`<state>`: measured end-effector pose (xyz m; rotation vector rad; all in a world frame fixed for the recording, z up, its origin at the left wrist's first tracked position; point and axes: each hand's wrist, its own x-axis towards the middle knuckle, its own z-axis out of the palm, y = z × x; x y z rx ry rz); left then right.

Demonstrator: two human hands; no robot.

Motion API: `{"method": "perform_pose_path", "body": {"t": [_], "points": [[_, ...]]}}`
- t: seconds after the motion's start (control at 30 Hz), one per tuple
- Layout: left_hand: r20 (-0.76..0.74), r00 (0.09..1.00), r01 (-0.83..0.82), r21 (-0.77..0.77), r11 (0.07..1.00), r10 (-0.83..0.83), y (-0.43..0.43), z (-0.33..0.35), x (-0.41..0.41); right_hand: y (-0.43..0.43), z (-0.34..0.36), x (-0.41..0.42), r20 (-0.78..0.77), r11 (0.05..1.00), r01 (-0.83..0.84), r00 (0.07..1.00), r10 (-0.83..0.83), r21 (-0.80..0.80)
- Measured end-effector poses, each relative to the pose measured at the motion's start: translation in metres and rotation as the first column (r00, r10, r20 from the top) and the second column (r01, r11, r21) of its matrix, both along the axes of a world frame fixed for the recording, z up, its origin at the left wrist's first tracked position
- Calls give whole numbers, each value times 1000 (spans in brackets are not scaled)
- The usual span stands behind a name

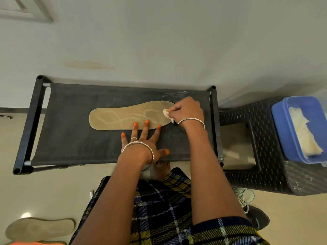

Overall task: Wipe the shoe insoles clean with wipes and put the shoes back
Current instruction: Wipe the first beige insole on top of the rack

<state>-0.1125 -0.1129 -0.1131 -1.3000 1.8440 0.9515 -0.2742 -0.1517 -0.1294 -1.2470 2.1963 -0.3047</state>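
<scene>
right hand [188, 110] pinches wipe [166, 114] at right end of insole [120, 116] | left hand [141, 145] splayed flat, pinning it | risk: insole may skid, pin looks light

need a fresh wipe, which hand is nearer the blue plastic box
Right. Right hand at the tan insole's end toward the blue plastic box; left hand presses it farther away.

A home is indicated, probably a hallway corner. A black tube-framed shoe rack [36, 121] with a dark fabric shelf is set against a plain white painted wall [177, 41]. A glossy cream tiled floor [53, 188] is seen below. A dark woven-pattern plastic stool [276, 174] is placed beside the rack, and a white panelled door [23, 9] is glimpsed.
</scene>
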Motion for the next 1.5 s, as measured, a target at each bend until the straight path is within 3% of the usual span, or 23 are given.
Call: {"method": "perform_pose_path", "body": {"t": [0.13,0.23,0.33,0.5,0.67,0.83,1.0,1.13,1.3,1.5], "points": [[-6,1000,2,-3,1000,-2,0,-1,0,2,0,-6,-76,985,128,988,-138,-118],[-2,1000,0,6,1000,0,-1,-2,0,3,1,-9,11,1000,23,1000,-23,11],[1,1000,-1,3,1000,1,-1,-3,-1,5,2,-9,74,996,4,997,-11,94],[2,1000,6,-2,1000,-6,0,-2,0,5,2,-9,-38,983,146,988,-152,-115],[2,1000,7,0,1000,-7,0,-2,-1,8,4,-11,66,987,-53,997,44,154],[1,1000,5,3,1000,-5,-1,-3,-1,5,3,-10,-46,994,108,993,-109,-34],[-6,1000,-1,5,1000,1,-1,-2,-1,3,3,-5,-17,983,57,998,-55,177],[-7,1000,4,3,1000,-4,-1,-2,0,2,4,-10,-52,987,157,987,-155,28],[-14,1000,11,9,1000,-11,-2,-1,0,4,7,-8,-28,978,89,996,-86,188],[-19,1000,10,4,1000,-10,-1,-1,0,5,3,-5,-72,978,191,978,-197,-80]]}}
